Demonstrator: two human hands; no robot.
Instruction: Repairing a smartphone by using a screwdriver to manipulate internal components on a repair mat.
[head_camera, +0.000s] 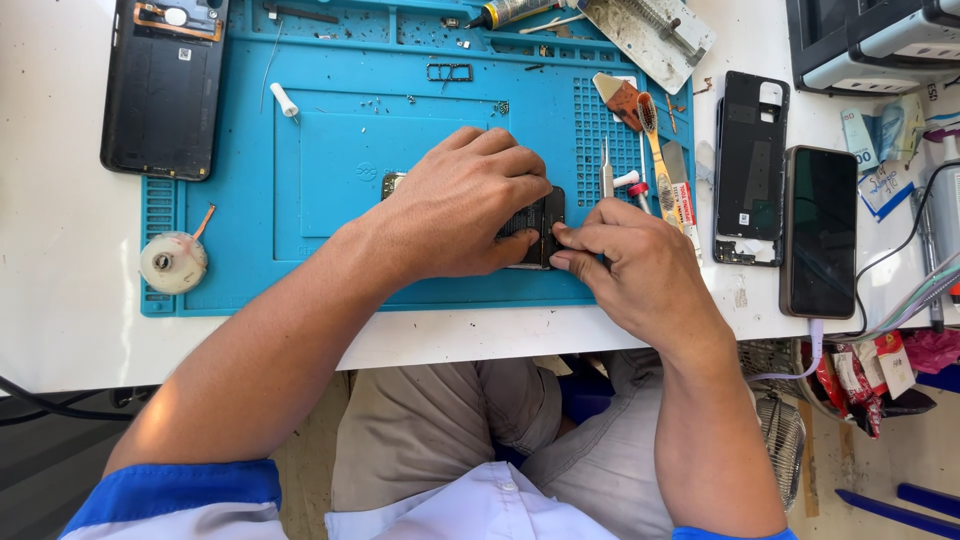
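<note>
Mid-job: left hand (465, 205) presses flat on opened phone (535, 228) near blue mat (240, 220) front edge, right hand (625, 270) fingertips pinched at its right end; back cover (750, 165) already off, lying by table's right edge w/ tools; reassembly not yet done.

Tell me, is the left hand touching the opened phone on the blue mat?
Touching. The head view shows the left hand pressed flat over the opened phone, its fingers curled onto it.

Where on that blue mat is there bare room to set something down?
Bare mat lies left of the left hand, and between it and the white reel. Crowded: the tools beside the right hand.
</note>
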